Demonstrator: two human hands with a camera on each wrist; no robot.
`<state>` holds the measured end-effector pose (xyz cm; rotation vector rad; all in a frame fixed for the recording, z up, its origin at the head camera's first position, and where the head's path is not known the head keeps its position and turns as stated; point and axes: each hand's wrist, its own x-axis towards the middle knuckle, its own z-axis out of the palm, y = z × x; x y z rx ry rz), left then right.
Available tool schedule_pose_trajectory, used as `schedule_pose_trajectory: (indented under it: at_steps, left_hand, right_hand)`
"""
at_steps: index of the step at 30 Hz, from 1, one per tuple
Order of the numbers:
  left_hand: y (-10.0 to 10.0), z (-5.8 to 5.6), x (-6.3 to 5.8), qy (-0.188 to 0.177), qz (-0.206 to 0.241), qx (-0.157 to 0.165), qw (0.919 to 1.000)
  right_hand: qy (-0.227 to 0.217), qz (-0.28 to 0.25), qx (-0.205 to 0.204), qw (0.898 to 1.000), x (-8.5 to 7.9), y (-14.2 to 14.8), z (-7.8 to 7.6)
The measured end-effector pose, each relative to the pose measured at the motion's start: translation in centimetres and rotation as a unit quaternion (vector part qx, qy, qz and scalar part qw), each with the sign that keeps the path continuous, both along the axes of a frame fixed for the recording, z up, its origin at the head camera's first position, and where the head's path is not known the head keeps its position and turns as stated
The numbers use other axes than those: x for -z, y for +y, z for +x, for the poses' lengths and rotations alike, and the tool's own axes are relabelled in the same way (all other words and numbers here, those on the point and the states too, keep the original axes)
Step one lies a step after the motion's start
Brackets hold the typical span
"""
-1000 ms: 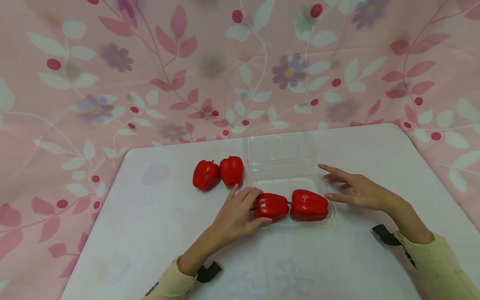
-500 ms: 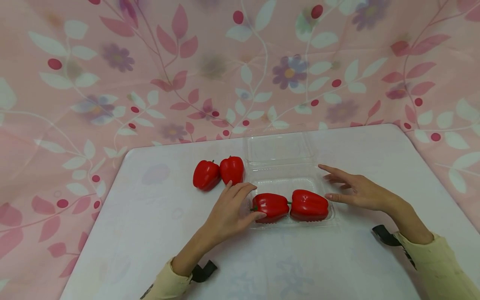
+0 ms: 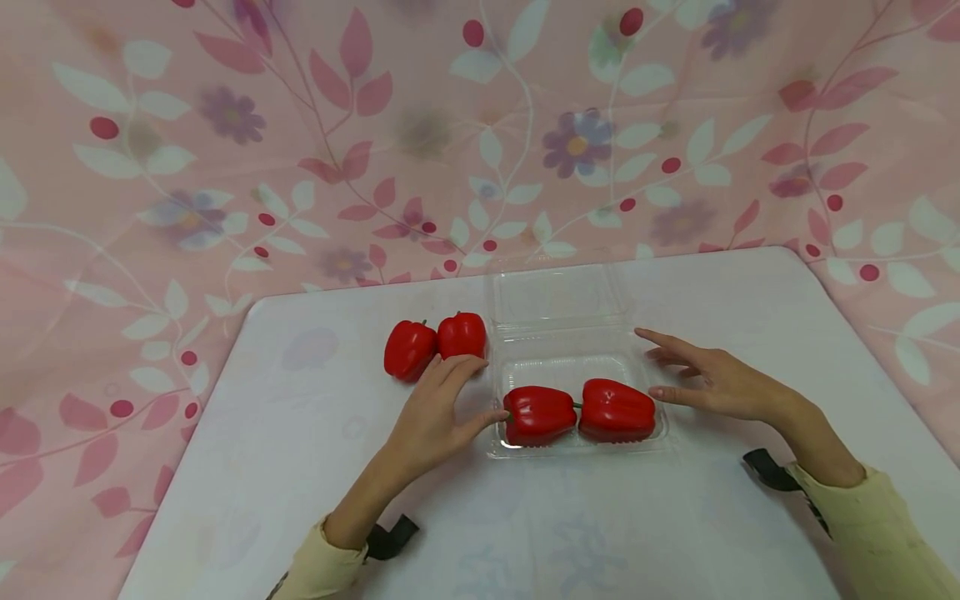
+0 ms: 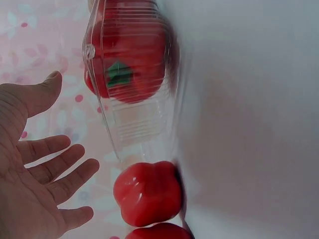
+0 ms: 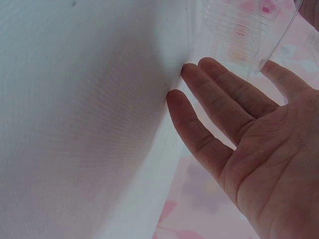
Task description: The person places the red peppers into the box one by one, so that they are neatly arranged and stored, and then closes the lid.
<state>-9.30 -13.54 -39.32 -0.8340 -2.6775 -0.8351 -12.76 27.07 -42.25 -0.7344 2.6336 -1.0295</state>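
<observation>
Two red bell peppers, a left one (image 3: pixel 540 415) and a right one (image 3: pixel 617 410), lie end to end along the front of a clear plastic clamshell box (image 3: pixel 573 368). Its lid (image 3: pixel 555 296) is folded back behind it. My left hand (image 3: pixel 423 421) holds nothing; its fingers are spread at the box's left side. In the left wrist view, the palm (image 4: pixel 30 199) is apart from the box. Two more bell peppers, one (image 3: pixel 410 348) and another (image 3: pixel 461 335), sit side by side beyond my left fingers. My right hand (image 3: pixel 720 385) rests with extended fingers at the box's right edge.
A white-covered table (image 3: pixel 300 467) bears everything. Behind it hangs a pink floral cloth (image 3: pixel 420 133), close to the table's back edge. Each wrist wears a black strap piece, one near the left sleeve (image 3: pixel 322 562).
My left hand has let go of the left pepper in the box and drawn back to the left, toward the two peppers outside. My right hand stays in place.
</observation>
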Motion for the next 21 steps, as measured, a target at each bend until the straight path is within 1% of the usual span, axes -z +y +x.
schedule_pose_trajectory:
  at_steps: [4,6,11,14,21]
  left_hand:
    - [-0.6,-0.3,-0.4,-0.004,0.005,-0.013,0.9999]
    - [-1.0,-0.4,-0.6,-0.007,0.008,-0.024,0.9997]
    - [-2.0,-1.0,-0.9,0.002,0.017,-0.045,0.9988]
    - [-2.5,-1.3,-0.8,0.007,0.024,-0.049,0.9985]
    - [-3.5,-1.8,-0.4,0.002,0.045,-0.050,0.9978]
  right_hand:
    - [-0.001,-0.002,-0.002,1.000,-0.1,0.0,0.0]
    - [-0.002,-0.003,-0.003,1.000,-0.1,0.0,0.0]
    - [0.000,-0.001,-0.001,1.000,0.0,0.0,-0.1]
    - [-0.002,-0.001,0.000,1.000,0.0,0.0,-0.1]
    - [-0.007,0.000,0.001,1.000,0.0,0.0,0.0]
